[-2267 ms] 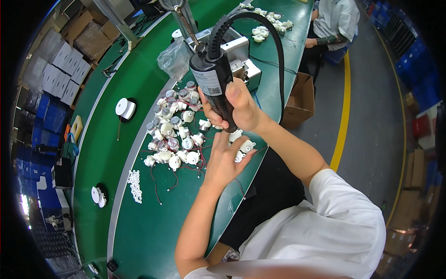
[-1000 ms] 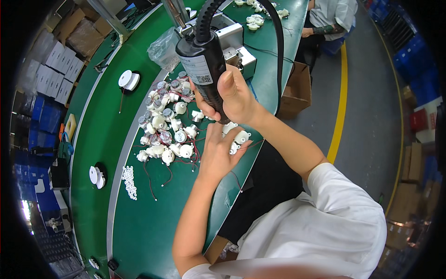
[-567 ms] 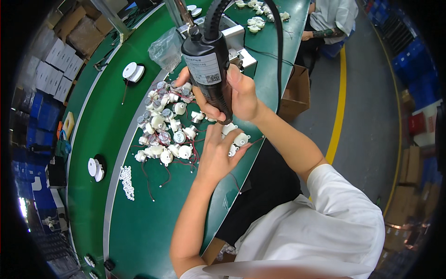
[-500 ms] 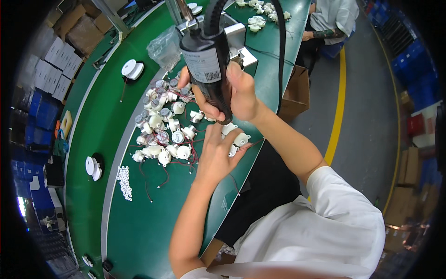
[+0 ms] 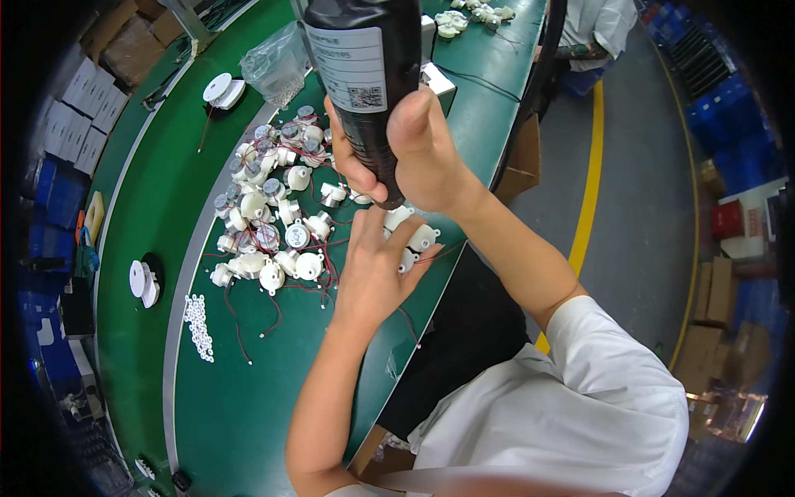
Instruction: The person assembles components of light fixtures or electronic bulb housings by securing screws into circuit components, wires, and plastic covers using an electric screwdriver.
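My right hand (image 5: 426,157) is wrapped round a black electric screwdriver (image 5: 356,79) with a white label, held upright with its lower end just above my left fingers. The tip is hidden. On the green table near its front edge, my left hand (image 5: 373,269) grips small white plastic motors (image 5: 422,238) between thumb and fingers; its fingertips are partly hidden by the tool. A thin red wire trails from them to the right. Left of the hand lies a pile of similar white motors (image 5: 296,234) with silver-grey caps and red and black wires.
Small white rings (image 5: 199,327) lie in a cluster left of the pile. A clear plastic bag (image 5: 276,66) stands behind it. White round parts (image 5: 145,282) sit on the green conveyor belt (image 5: 132,331). A cardboard box (image 5: 522,157) stands beyond the table's right edge, with another person (image 5: 592,33) farther back.
The view has shifted, so the table's things appear farther left. The screwdriver looks larger and nearer the camera, still in my right hand. My left hand keeps its hold on the white motors.
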Action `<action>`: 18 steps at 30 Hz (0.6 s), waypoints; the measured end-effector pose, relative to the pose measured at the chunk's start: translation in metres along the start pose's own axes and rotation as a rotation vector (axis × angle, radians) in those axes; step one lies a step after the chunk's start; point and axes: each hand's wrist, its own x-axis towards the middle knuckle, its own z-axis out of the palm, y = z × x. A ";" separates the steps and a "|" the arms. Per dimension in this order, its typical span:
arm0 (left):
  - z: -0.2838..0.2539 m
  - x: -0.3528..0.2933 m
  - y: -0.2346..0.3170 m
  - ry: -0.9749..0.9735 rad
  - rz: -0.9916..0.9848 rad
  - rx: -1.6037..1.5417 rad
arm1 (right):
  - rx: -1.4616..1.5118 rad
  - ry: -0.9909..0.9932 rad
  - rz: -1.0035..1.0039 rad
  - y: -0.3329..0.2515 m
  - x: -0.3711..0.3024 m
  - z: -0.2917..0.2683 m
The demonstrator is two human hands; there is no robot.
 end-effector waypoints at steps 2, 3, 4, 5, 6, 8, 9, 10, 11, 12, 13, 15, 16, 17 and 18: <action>0.002 0.000 0.000 -0.004 -0.004 0.001 | -0.019 -0.020 0.000 -0.002 0.002 -0.002; 0.003 0.000 0.000 -0.008 -0.008 0.006 | -0.030 -0.017 -0.012 -0.004 0.003 -0.002; 0.002 -0.001 0.001 -0.011 -0.013 0.004 | -0.036 -0.015 -0.022 -0.007 0.004 0.000; 0.001 -0.001 0.001 -0.007 -0.007 0.015 | -0.027 0.036 -0.018 -0.006 0.003 0.004; 0.000 -0.001 0.001 -0.005 -0.002 0.024 | -0.025 0.040 -0.012 -0.008 0.004 0.007; 0.002 -0.001 0.002 0.016 0.008 0.041 | -0.314 0.114 0.066 -0.012 0.005 0.011; 0.004 0.000 0.002 0.042 0.022 0.065 | -0.336 0.109 0.072 -0.010 0.006 0.010; 0.005 0.000 0.002 0.030 0.016 0.054 | -0.309 0.083 0.067 -0.013 0.004 0.009; 0.006 0.000 0.001 0.045 0.016 0.075 | -0.202 0.091 0.037 -0.009 0.005 0.007; 0.007 0.000 0.001 0.060 0.017 0.096 | -0.096 0.099 0.006 -0.004 0.007 0.007; 0.006 0.001 0.003 0.045 -0.023 0.120 | -0.072 0.122 0.001 -0.001 0.008 0.010; 0.007 -0.001 0.005 0.058 -0.031 0.123 | -0.115 0.144 -0.003 0.005 0.009 0.011; 0.009 -0.001 0.005 0.087 -0.028 0.132 | -0.142 0.155 -0.005 0.004 0.009 0.011; 0.010 0.000 0.007 0.087 -0.033 0.136 | -0.145 0.161 -0.002 0.006 0.009 0.009; 0.012 -0.001 0.008 0.084 -0.032 0.131 | -0.144 0.158 -0.015 0.009 0.010 0.006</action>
